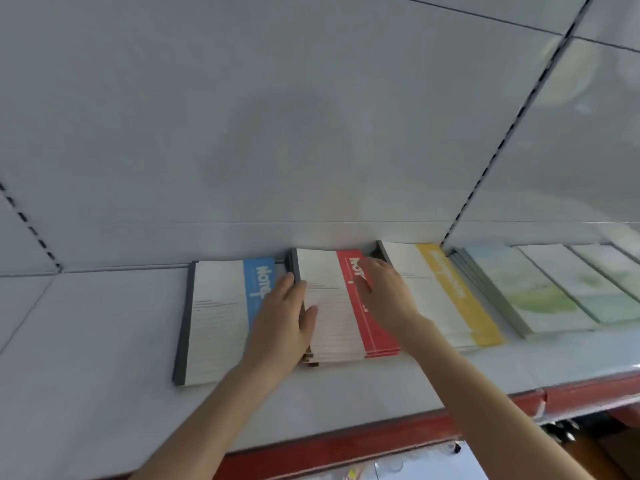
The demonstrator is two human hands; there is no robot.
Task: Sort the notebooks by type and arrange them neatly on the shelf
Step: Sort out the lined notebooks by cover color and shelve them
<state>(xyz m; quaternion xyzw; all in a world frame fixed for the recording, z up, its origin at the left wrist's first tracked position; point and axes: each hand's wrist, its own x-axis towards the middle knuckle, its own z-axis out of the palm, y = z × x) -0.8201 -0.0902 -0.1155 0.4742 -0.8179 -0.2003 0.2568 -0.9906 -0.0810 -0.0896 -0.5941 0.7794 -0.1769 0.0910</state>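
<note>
**Now both hands lie on the red-banded stack**

The red-banded stack (332,323) lies mid-shelf, its long axis running from back panel to front lip, title band on the right. The left hand (284,323) presses straight fingers along its left edge, thumb on the cover. The right hand (388,296) rests flat on the band, gripping nothing. The blue-banded stack (218,323) and yellow-banded stack (446,292) flank it closely; bare shelf (86,341) opens leftward.

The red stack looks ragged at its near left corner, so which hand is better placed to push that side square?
Probably left: the left hand lies along the red stack at its left side; the right hand rests flat on top.
</note>
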